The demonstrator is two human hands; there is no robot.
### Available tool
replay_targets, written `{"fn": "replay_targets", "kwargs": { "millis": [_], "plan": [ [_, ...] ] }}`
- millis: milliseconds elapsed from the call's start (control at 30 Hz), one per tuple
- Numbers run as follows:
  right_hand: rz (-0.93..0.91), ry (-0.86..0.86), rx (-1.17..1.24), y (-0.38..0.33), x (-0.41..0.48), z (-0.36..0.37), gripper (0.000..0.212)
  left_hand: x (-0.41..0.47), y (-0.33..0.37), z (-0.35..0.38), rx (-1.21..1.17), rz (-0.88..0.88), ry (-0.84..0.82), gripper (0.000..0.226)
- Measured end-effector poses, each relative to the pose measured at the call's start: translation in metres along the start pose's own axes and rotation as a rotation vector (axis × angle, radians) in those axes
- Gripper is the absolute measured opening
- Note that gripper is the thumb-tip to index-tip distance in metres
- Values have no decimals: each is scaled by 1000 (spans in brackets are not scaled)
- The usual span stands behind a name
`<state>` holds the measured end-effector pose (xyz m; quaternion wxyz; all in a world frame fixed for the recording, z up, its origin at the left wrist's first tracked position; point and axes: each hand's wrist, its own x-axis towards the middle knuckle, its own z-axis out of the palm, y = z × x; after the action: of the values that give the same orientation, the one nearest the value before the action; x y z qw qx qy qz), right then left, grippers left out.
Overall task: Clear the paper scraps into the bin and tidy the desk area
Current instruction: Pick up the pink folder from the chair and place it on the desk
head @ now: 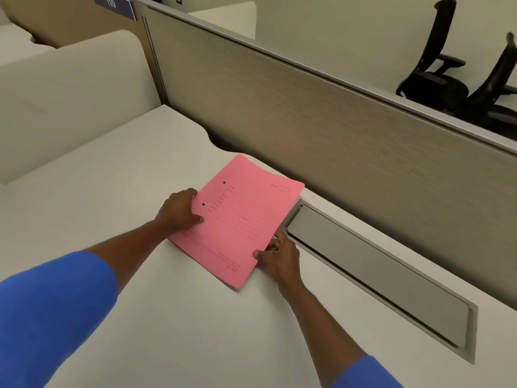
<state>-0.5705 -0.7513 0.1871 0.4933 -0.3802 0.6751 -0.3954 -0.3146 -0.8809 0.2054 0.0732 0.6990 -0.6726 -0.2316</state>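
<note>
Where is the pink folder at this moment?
In the head view the pink folder lies at the middle of the white desk, held between the left hand and the right hand, beside the grey cable flap.

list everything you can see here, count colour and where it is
pink printed paper folder: one, pink with two punched holes, flat on the desk near the partition, held at two edges
white desk top: one, off-white, fills the foreground
grey metal cable flap: one, grey, set into the desk along the partition, right of the folder
beige fabric partition: one, beige with a grey top rail, behind the desk
black office chairs: two, black, beyond the partition at upper right
purple number sign: one, purple, top left
left hand: one, blue sleeve, gripping the folder's left edge
right hand: one, blue sleeve, gripping the folder's near right corner
</note>
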Motion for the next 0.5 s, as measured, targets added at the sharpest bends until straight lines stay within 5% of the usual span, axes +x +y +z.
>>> {"fn": "replay_targets", "kwargs": {
  "millis": [200, 500],
  "plan": [
    [42, 73, 70, 1, 26, 13, 52, 32, 8, 1, 71, 55, 25, 78],
    [17, 232, -169, 0, 41, 32, 25, 48, 9, 2, 162, 65, 62, 66]
  ]
}}
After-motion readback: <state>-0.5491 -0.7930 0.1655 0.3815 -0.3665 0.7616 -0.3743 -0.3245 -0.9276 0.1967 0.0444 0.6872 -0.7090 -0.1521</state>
